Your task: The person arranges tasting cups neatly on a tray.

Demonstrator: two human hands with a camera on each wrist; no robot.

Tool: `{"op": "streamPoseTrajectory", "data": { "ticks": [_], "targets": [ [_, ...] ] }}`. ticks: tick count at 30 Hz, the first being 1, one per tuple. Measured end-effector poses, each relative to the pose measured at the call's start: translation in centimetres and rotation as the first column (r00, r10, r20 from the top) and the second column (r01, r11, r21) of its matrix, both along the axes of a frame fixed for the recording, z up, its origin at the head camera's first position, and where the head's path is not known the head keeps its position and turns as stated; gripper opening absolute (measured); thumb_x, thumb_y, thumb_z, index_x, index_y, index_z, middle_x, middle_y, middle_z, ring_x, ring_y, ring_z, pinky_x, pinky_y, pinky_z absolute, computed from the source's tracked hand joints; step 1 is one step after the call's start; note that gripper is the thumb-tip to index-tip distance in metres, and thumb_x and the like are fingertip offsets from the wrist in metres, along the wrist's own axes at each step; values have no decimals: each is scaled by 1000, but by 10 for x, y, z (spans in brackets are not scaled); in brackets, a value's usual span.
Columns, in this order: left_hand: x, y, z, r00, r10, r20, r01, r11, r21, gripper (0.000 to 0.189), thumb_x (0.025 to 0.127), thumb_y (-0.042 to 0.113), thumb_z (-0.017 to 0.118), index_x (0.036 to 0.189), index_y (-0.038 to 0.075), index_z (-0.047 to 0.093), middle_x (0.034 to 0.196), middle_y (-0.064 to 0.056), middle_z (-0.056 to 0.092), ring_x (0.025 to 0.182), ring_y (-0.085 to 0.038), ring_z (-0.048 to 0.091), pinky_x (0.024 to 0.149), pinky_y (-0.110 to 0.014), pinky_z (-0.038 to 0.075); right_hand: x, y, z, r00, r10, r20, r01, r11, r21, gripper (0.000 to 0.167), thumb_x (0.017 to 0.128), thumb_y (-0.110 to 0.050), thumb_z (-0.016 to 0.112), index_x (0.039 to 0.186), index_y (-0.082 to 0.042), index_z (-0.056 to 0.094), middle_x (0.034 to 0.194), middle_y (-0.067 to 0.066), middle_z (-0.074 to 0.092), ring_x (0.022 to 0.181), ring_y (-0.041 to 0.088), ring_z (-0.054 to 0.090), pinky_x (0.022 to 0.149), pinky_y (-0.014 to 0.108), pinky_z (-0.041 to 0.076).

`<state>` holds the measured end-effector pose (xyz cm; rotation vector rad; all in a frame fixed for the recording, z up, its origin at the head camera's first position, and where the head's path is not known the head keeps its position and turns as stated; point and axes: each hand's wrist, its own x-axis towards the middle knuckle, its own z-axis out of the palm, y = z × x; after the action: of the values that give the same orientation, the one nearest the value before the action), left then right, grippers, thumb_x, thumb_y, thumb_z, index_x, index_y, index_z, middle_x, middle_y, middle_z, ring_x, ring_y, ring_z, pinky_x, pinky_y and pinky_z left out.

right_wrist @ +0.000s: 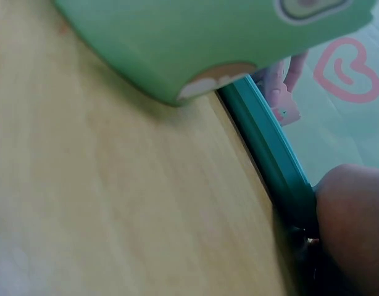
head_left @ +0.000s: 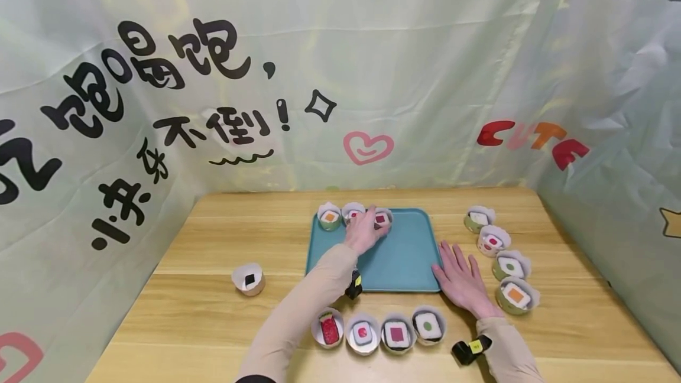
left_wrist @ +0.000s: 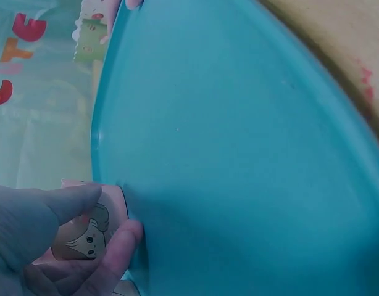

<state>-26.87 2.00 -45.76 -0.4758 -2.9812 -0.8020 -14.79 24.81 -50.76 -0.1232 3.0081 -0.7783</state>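
Left fingers [left_wrist: 120, 248] pinch a cup [left_wrist: 94, 235] on the tray [head_left: 404, 256], right fingers [head_left: 460, 256] spread at its edge; my placing likely needs gentle release next.

This looks like a makeshift booth: printed cloth [head_left: 425, 87] hangs beyond the hands [head_left: 461, 279], enclosing the wooden worktop [head_left: 191, 324].
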Motion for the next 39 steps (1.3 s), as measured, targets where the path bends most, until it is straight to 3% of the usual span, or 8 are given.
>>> {"op": "streamPoseTrajectory", "data": {
  "ticks": [11,20,23,27,32,34,39],
  "targets": [
    [-4,6,-2,999,31,16,-31,999,12,53,96,36,68,138,8,53,96,-15,71,82,-27,67,69,-39,54,-2,4,-9,998,12,-65,-16,998,-57,68,108,-43,34,158,2,25,165,24,21,153,47,10,119,68,1],
    [-7,10,-4,999,42,34,-43,999,20,53,98,35,66,141,9,51,96,-17,72,72,-26,69,72,-41,57,-8,9,-17,999,19,-29,-20,999,-26,80,106,-59,20,159,1,19,168,23,16,155,46,7,120,67,-2],
    [-8,11,-4,999,43,33,-43,999,3,52,98,36,66,140,9,51,98,-17,72,75,-26,69,73,-40,57,-8,10,-16,999,23,-25,-23,999,-28,82,105,-61,19,159,1,18,168,23,15,155,46,6,120,67,-2],
    [-9,13,-3,999,49,22,-49,999,-16,49,98,35,66,137,9,52,100,-18,72,84,-30,71,73,-42,57,-7,10,-16,1000,22,-21,-22,999,-27,82,106,-61,19,160,1,18,168,22,15,155,46,6,120,67,-2],
    [-8,14,-3,997,65,30,-65,998,-26,48,98,34,66,136,10,51,101,-18,73,88,-32,71,78,-46,58,-2,3,-6,1000,7,-10,-7,1000,-3,66,110,-42,29,159,2,21,167,23,17,154,47,8,120,68,1],
    [-9,15,-3,997,67,34,-66,998,-25,47,98,34,65,137,10,50,101,-18,73,87,-32,71,79,-46,58,0,0,-2,1000,1,-11,-1,1000,-5,63,109,-35,34,158,3,22,167,24,18,154,48,9,120,67,2],
    [-9,16,-2,997,65,44,-64,998,-15,49,99,34,64,139,10,49,101,-19,73,73,-27,69,80,-46,58,-3,3,-8,999,6,-37,-7,999,-37,68,109,-43,32,158,3,23,166,24,19,153,48,10,120,67,1]
  ]
}}
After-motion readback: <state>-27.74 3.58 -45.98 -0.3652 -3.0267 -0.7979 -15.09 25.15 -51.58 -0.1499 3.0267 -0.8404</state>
